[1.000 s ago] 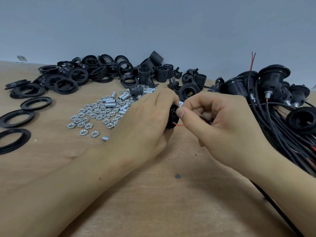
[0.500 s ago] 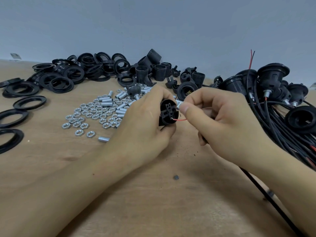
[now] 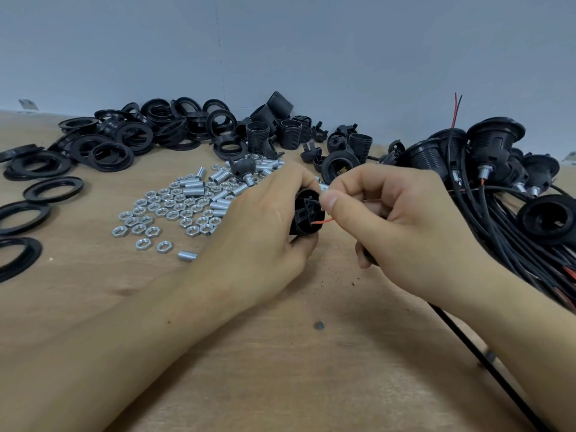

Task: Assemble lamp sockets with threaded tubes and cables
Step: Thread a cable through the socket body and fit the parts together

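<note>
Above bench (image 3: pixel 280 353), left hand (image 3: pixel 261 226) grips socket (image 3: pixel 307 213). Right hand (image 3: pixel 402 226) pinches red wire (image 3: pixel 322 222) at it.

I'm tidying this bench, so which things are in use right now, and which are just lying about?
In use:
socket in left hand
red wire
right hand

Lying about:
nuts
tubes
rings
finished sockets

Matt black plastic socket (image 3: pixel 304 213), shiny metal nuts (image 3: pixel 162 210), wood table (image 3: pixel 280 369)

Bare wooden table (image 3: pixel 280 369) lies nearer than the hex nuts (image 3: pixel 162 210); black rings (image 3: pixel 103 141) crowd beyond them, cabled sockets (image 3: pixel 498 194) far right.
</note>
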